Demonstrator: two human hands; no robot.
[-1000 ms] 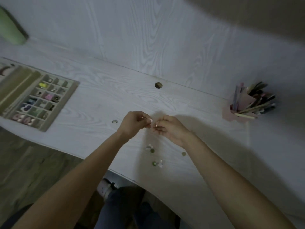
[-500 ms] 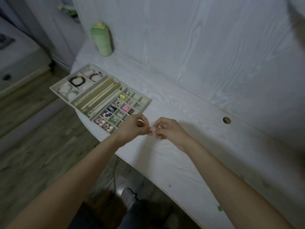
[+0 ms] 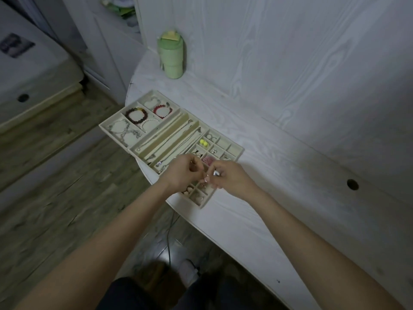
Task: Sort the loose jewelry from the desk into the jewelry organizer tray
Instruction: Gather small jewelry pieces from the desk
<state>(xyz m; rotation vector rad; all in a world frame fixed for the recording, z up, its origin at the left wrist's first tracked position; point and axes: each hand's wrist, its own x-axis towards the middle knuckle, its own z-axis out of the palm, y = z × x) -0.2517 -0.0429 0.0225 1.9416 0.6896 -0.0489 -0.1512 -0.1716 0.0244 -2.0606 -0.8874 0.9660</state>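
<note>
The beige jewelry organizer tray lies at the left end of the white desk. It holds bracelets in its far-left cells, chains in the long middle slots and small pieces such as yellow beads in the small square cells. My left hand and my right hand hover together over the near small cells, fingertips touching. They pinch a small silver jewelry piece between them; which hand carries it I cannot tell.
A green bottle stands at the desk's back left corner against the white wall. A round cable hole sits in the desk to the right. The wooden floor lies left of and below the desk edge.
My view has swung left from the desk's middle to the tray. Both hands, still pinched together, have moved from the bare desk to above the tray's small cells.
</note>
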